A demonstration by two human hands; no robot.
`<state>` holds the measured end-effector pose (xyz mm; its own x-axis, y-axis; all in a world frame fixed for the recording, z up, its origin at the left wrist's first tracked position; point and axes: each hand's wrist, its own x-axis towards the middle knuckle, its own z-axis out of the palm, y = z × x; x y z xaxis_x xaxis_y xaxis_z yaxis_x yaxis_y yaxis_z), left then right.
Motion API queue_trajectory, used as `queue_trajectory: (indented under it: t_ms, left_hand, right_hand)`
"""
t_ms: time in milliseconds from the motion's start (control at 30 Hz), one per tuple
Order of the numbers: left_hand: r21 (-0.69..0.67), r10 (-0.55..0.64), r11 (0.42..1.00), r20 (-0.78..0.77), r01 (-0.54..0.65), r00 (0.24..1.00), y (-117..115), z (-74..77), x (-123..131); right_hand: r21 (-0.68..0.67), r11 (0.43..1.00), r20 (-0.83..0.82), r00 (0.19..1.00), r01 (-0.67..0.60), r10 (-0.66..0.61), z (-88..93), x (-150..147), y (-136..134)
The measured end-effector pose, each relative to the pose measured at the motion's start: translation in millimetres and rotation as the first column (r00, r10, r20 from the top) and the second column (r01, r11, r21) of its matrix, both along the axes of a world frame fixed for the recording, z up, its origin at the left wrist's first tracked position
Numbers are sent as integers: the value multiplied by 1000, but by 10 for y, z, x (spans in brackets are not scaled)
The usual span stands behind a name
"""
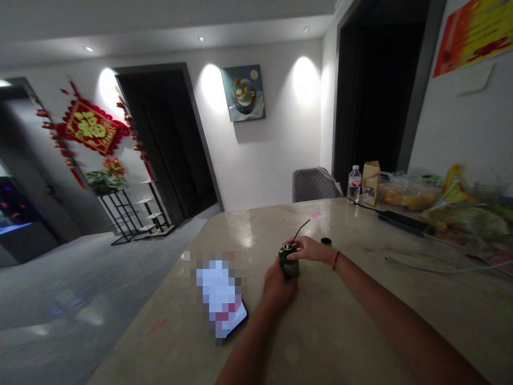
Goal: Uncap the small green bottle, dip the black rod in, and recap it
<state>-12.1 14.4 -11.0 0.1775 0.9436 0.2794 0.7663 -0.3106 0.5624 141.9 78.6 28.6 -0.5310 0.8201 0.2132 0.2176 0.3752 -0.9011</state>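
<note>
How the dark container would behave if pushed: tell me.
The dark container looks taller than wide, so a push near the top could tip it. Its rounded sides suggest it might roll once down. The left hand wraps its side, so it should be easy to grip; its weight can't be told.

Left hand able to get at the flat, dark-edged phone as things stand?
Probably yes: the phone lies left of the left hand, nothing visible between them. That hand holds the dark green, rounded container, so would likely have to let go first.
</note>
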Motion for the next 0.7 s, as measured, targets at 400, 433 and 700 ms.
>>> queue_trajectory:
  t_ms: [400, 433, 700]
  left_hand:
    - [76, 304, 951, -381, -298, 873, 50, -135, 33]
    - [82, 343, 938, -379, -338, 859, 52, -138, 33]
    - [81, 382, 920, -399, -383, 834, 51, -139, 53]
  right_hand:
    - [57, 991, -6, 993, 118, -118, -294, 73, 85]
    - [39, 990, -26, 991, 134, -133, -363, 53, 105]
    - [15, 976, 0, 976, 217, -217, -664, -136, 361]
